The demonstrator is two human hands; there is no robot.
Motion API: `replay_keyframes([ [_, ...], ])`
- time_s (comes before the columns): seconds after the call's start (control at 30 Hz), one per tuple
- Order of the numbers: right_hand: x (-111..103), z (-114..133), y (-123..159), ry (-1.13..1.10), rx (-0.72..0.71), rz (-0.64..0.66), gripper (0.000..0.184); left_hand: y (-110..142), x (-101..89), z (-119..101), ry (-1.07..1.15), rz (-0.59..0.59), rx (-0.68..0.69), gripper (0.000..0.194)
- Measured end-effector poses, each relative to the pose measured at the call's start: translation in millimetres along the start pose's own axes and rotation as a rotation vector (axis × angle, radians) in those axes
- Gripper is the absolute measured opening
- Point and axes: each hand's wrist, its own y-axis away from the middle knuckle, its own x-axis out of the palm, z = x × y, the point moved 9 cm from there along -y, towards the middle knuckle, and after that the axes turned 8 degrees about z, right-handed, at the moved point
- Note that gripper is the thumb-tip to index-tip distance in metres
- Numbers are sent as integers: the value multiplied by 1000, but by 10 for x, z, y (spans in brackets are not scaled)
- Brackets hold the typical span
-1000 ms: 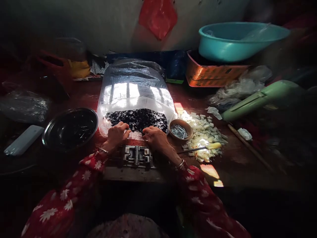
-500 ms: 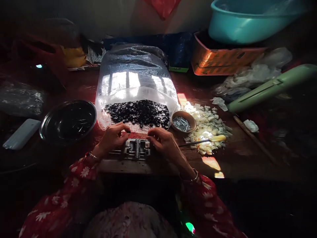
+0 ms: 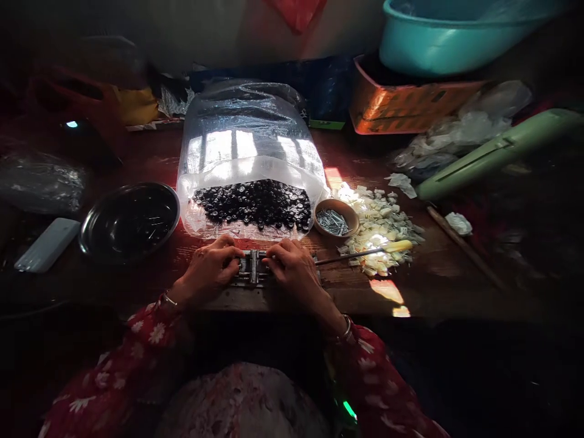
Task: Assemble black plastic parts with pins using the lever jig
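Observation:
A small metal jig [image 3: 253,267] with rods lies near the front edge of the table, between my two hands. My left hand [image 3: 210,271] is closed in a pinch at the jig's left end, thumb and forefinger on it. At the opposite end, my right hand [image 3: 294,267] is pinched too, its fingertips against the jig. Whatever sits in the fingertips is hidden. Just beyond lie many small black round caps [image 3: 255,204], at the mouth of a white woven sack [image 3: 253,109].
A wooden bowl [image 3: 318,226] of metal pins stands right of the sack, by a heap of pale small pieces [image 3: 387,213] and a yellow-handled screwdriver [image 3: 396,246]. Leftward are a steel basin [image 3: 86,243] and a phone [image 3: 47,244]. An orange basket [image 3: 410,109] and green tube [image 3: 493,155] are at right.
Both hands have come down and closer onto the jig's two ends. Half a second ago they were raised above it, the left pinching a small dark piece. The view has shifted slightly.

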Motion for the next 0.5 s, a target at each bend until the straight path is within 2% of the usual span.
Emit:
replay_keyframes([
  [0.23,-16,-26,36,-71,6,-11,8,63,24,108,271,-45,-34,19],
  [0.37,-33,-38,38,-131,46,-44,6,78,47,124,270,-99,-57,16],
  [0.5,-33,-20,18,-147,65,-46,6,75,55,138,283,-118,-22,17],
])
